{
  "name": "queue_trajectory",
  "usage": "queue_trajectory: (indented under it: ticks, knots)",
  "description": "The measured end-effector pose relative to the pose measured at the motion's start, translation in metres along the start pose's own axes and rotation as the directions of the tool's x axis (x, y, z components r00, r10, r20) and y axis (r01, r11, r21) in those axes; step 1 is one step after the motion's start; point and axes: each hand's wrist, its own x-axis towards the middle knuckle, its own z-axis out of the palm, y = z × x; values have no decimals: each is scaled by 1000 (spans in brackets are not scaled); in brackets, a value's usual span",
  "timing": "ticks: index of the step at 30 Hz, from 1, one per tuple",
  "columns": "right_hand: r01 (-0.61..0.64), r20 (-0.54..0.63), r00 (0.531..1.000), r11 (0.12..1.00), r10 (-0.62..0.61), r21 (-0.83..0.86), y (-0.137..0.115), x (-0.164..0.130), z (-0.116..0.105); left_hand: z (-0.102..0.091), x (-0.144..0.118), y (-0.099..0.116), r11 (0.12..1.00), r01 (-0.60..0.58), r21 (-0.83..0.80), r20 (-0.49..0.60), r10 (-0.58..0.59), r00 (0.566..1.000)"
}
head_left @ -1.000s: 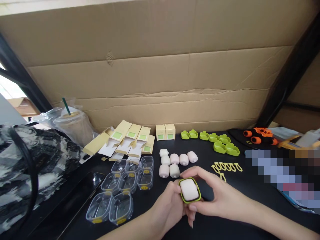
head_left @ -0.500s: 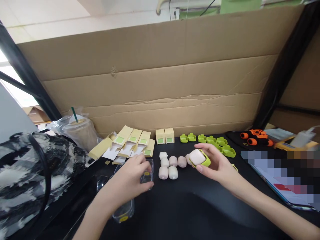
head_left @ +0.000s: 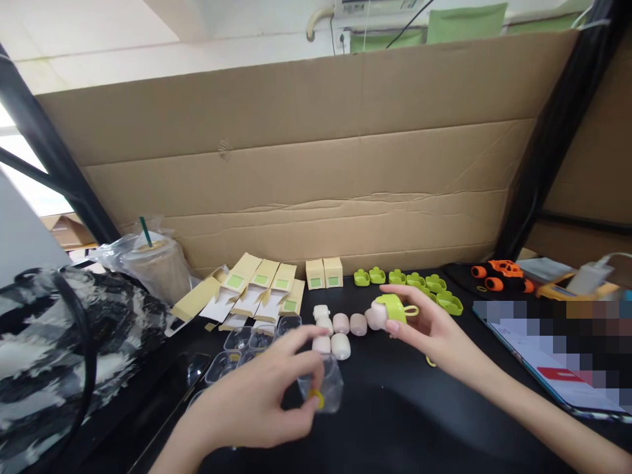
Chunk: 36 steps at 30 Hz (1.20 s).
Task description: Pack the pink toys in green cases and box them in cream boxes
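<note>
My left hand [head_left: 276, 388] pinches a clear plastic box [head_left: 332, 385] at its yellow round sticker, raised above the black table. My right hand [head_left: 419, 319] is closed around a pale pinkish rounded block in a lime-green cover [head_left: 394, 307]; the cover's loop points right. Several similar pale rounded blocks [head_left: 340, 345] lie in a cluster between the hands. More clear plastic boxes [head_left: 239, 338] stand behind and left of my left hand, which partly hides them. Behind my right hand are several lime-green covers [head_left: 397, 277].
Open cream cartons [head_left: 244, 273] lie at the back left, with two upright cartons [head_left: 332, 272] beside them. A phone [head_left: 172, 385] and a patterned bag [head_left: 106, 355] are on the left, a cup [head_left: 162, 263] behind. An orange toy car [head_left: 503, 273] and a tablet [head_left: 548, 349] are on the right.
My left hand has taken a clear box from the group and brought it right. My right hand has turned the green-covered block so its loop shows.
</note>
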Motion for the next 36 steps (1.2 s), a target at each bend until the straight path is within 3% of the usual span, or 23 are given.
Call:
queue_trajectory:
  ticks: [3,6,9,13,20,25,36]
  knots:
    - [51,24,998,999,-51,1,2,-2,2,18,11,6,977,-108,-185,48,119,992]
    - [85,95,992,996,-86,17,1,-4,4,43,25,7,948,-125,-292,16,136,991]
    - [110,135,985,994,-107,-20,-2,-8,4,64,34,5,908,-97,-409,-44,86,995]
    - [124,209,974,977,-87,-171,-6,-13,4,81,38,0,821,10,-571,-86,-72,994]
    - [219,411,909,916,-67,-335,-12,-20,11,90,40,-3,760,60,-647,-59,-128,990]
    - [252,441,896,876,-50,-412,-14,-21,14,91,41,-2,714,19,-700,-74,-99,992]
    - [239,495,868,839,41,-488,-13,-23,16,91,38,-4,772,16,-636,-88,-93,992]
